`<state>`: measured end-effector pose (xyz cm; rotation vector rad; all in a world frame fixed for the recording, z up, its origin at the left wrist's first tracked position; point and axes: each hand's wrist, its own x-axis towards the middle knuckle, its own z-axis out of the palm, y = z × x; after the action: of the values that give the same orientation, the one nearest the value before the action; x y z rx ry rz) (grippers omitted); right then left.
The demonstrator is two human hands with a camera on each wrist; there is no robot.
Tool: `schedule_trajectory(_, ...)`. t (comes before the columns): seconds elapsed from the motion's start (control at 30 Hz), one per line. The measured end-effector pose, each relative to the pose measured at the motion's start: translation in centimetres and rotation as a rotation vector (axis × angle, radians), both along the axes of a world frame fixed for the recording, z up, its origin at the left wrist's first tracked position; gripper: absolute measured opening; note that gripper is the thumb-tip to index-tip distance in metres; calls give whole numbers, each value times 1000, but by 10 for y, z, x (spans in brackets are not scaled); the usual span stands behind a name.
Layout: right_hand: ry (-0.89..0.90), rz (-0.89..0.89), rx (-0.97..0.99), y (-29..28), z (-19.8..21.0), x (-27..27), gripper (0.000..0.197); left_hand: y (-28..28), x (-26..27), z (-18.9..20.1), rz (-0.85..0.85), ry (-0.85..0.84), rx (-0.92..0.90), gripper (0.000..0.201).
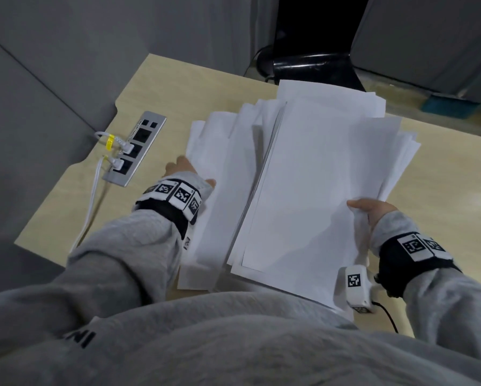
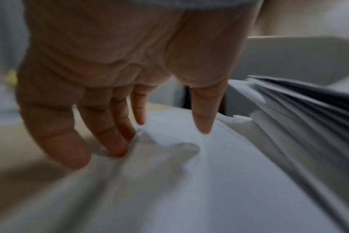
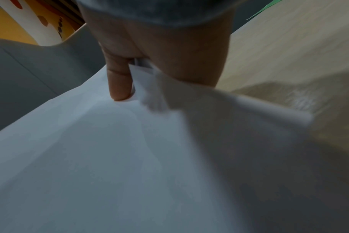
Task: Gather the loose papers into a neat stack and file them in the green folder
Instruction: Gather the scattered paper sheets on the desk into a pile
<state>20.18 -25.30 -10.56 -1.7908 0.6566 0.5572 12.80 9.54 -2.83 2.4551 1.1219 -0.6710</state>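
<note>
**A:** Where are the papers, and what are the hands doing with them?

**B:** The right hand (image 1: 373, 211) pinches the near right edge of a thick sheaf of white papers (image 1: 317, 176). In the right wrist view the thumb (image 3: 119, 82) lies on top of the sheets and the remaining fingers are hidden beneath them. The sheaf is uneven, its corners fanning out beyond the hand.

**A:** And the left hand?

**B:** The left hand (image 1: 185, 169) is on a second batch of loose sheets (image 1: 214, 168), lying on the bench (image 1: 442, 176) just left of the sheaf. In the left wrist view its fingers (image 2: 110, 126) are spread and nearly straight, tips pressing into the paper, which crumples slightly under them.

**A:** Is the green folder visible?

**B:** Only a sliver of green (image 3: 263, 9) shows in the right wrist view, on the bench beyond the right hand. I cannot tell whether it is the folder.

**A:** Anything else nearby?

**B:** A metal socket strip (image 1: 136, 149) sits left of the left hand, with white cables plugged in.
</note>
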Motion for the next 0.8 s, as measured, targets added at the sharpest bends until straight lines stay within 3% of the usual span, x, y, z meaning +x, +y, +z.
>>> schedule_trajectory(0.03, -2, 4, -13, -1, -2, 1, 47, -3, -5, -5, 6, 69, 0, 78)
schedule_trajectory(0.13, 19, 29, -39, -1, -2, 0, 41, -11, -15, -11, 33, 84, -48, 48)
schedule_trajectory(0.2, 12, 33, -38, -3, -6, 0, 44, -14, -17, -9, 14, 103, -57, 45)
schedule_trajectory(0.27, 9, 13, -21, -4, -8, -2, 30, -15, -12, -5, -75, 126, -51, 36)
schedule_trajectory(0.3, 11, -10, -5, -6, -11, -2, 29, -14, -8, -3, -114, 115, -30, 40)
schedule_trajectory(0.37, 12, -20, 20, -10, -14, -2, 41, -12, 0, 3, -172, 48, -21, 51)
schedule_trajectory(0.4, 17, -30, 31, -12, -14, -2, 47, -12, 4, 7, -175, -5, -43, 46)
schedule_trajectory(0.47, 23, -82, 72, -15, -12, -4, 46, -12, 11, 15, -207, -136, -36, 27)
schedule_trajectory(0.63, 30, -78, 96, -16, -1, -6, 46, -20, 24, 26, -379, -461, 157, 31)
schedule_trajectory(0.8, 53, -230, 239, -16, 5, -10, 33, -26, 48, 10, -220, -394, -35, 25)
